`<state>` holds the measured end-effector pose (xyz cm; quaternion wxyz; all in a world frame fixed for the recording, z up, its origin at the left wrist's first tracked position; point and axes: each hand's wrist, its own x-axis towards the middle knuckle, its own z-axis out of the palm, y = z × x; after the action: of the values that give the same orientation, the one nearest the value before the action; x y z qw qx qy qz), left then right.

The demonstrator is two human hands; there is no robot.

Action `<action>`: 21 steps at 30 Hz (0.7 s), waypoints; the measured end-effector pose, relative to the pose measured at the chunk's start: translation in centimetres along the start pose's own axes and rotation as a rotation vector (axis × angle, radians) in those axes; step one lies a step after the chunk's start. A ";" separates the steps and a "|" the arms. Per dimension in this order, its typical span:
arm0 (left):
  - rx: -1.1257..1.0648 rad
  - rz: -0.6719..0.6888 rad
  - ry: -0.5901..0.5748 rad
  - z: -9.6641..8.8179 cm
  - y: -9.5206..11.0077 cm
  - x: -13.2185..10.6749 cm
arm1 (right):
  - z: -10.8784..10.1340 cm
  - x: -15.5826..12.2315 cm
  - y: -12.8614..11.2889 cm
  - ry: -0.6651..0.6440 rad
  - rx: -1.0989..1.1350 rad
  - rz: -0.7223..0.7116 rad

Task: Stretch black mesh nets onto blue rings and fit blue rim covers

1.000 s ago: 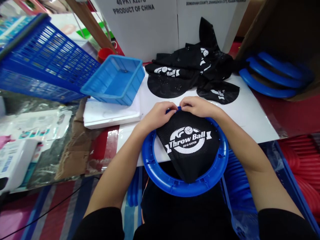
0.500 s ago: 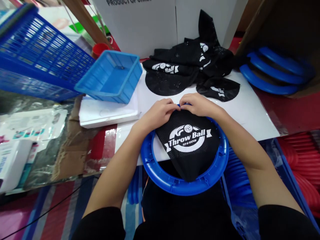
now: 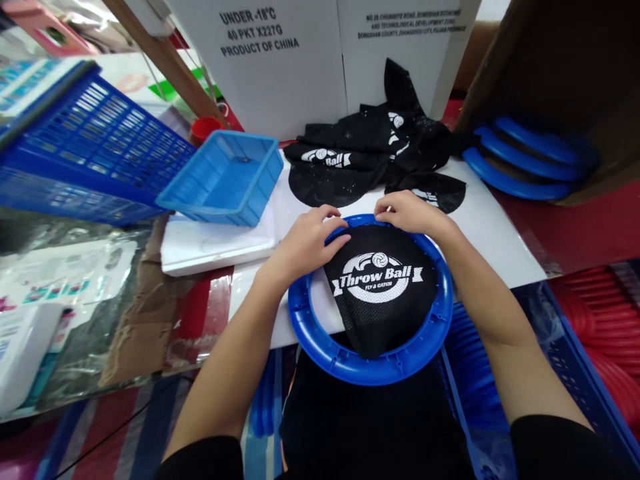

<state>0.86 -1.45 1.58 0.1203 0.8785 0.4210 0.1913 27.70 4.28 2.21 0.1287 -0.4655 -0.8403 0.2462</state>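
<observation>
A blue plastic ring [image 3: 367,370] lies at the near edge of the white board, its near part over my lap. Black mesh fabric [image 3: 400,313] printed "Throw Ball" spans most of the ring, leaving a gap at the left. At the ring's upper left, my left hand [image 3: 316,241] is open, thumb and fingers apart over the rim. My right hand [image 3: 411,212] has its fingers pinched together on the rim at the top right. More black mesh pieces [image 3: 333,177] lie in a loose pile beyond the ring.
A light-blue bin [image 3: 225,180] rests on a white foam slab [image 3: 215,250] at left, beside a tall blue basket [image 3: 110,147]. Behind stands a white carton [image 3: 280,80]. Blue rings [image 3: 520,177] sit in an open box at right; red rings [image 3: 607,333] are below.
My hands, together at the ring's top before, have moved apart along the rim. The left hand's fingers have spread. The camera view has shifted slightly.
</observation>
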 end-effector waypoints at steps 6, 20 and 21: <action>0.000 -0.105 0.113 0.3 0.7 -0.1 | -1.0 -0.5 1.1 0.083 -0.093 0.151; -0.074 -0.110 -0.025 0.5 0.4 -0.4 | -2.1 -1.2 0.6 -0.049 0.177 -0.177; -0.081 -0.092 -0.015 0.5 0.3 -0.3 | -1.3 -0.8 0.4 0.016 0.220 -0.214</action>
<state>1.16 -1.91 1.15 0.1678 0.8539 0.4520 0.1957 28.97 4.17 3.10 0.2113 -0.3583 -0.8520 0.3180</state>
